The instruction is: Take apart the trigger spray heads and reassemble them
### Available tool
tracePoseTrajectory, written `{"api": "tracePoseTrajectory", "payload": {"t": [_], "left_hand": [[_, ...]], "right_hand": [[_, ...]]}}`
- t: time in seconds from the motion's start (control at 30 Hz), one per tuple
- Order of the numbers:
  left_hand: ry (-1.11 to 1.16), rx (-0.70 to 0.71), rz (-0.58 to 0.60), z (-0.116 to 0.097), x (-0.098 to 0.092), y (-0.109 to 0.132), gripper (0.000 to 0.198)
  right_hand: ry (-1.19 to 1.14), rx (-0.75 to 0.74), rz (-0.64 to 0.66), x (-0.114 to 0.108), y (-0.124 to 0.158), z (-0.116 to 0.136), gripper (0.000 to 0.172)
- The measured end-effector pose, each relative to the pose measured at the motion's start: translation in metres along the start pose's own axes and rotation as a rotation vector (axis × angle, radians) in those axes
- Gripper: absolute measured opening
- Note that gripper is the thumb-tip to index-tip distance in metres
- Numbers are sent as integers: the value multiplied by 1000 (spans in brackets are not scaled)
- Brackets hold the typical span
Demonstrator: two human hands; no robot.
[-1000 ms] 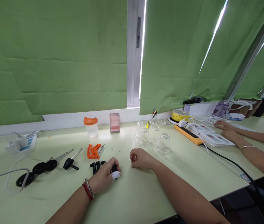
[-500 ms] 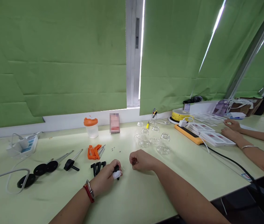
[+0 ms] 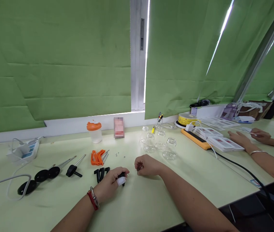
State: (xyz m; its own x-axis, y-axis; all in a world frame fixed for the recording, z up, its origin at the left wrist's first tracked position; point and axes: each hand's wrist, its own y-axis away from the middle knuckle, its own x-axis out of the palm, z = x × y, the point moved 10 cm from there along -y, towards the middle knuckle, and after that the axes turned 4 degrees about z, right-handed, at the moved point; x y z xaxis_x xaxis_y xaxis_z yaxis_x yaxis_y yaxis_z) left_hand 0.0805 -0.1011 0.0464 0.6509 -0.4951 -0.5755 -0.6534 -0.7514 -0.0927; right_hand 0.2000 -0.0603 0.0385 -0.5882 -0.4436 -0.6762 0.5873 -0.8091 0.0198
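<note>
Clear glass jars: four visible. Black disc-headed rods: three. Black T-handle tool: one. Orange-handled tools: two. Loose black pegs: three. Black part in grip of left hand: one. Orange-lidded cup: one. Power strips: two.

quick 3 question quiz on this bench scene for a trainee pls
1. True or false: the left hand grips a small black part.
2. What stands on the table just beyond the right hand?
A. clear glass jars
B. a kettle
C. a stack of plates
3. Fill in: the lid of the plastic cup near the wall is ____.

Key: 1 true; 2 A; 3 orange.
</note>
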Motion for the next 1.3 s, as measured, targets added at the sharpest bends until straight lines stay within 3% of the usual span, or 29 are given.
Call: {"api": "tracePoseTrajectory", "payload": {"t": [0.43, 0.63, 1.0, 1.13, 1.3], "left_hand": [[132, -40, 3, 6, 1, 0, 14], [87, -46, 41, 0, 2, 0, 16], [25, -36, 1, 0, -3, -1, 17], [10, -38, -8, 3, -3, -2, 17], [-5, -29, -14, 3, -3, -3, 18]], "right_hand": [[-70, 44, -14, -1, -1, -5, 19], [-69, 39, -25, -2, 0, -4, 20], [-178, 55, -55, -5, -2, -10, 24], [-140, 144, -81, -14, 3, -24, 23], [-48, 270, 9, -12, 10, -42, 22]]}}
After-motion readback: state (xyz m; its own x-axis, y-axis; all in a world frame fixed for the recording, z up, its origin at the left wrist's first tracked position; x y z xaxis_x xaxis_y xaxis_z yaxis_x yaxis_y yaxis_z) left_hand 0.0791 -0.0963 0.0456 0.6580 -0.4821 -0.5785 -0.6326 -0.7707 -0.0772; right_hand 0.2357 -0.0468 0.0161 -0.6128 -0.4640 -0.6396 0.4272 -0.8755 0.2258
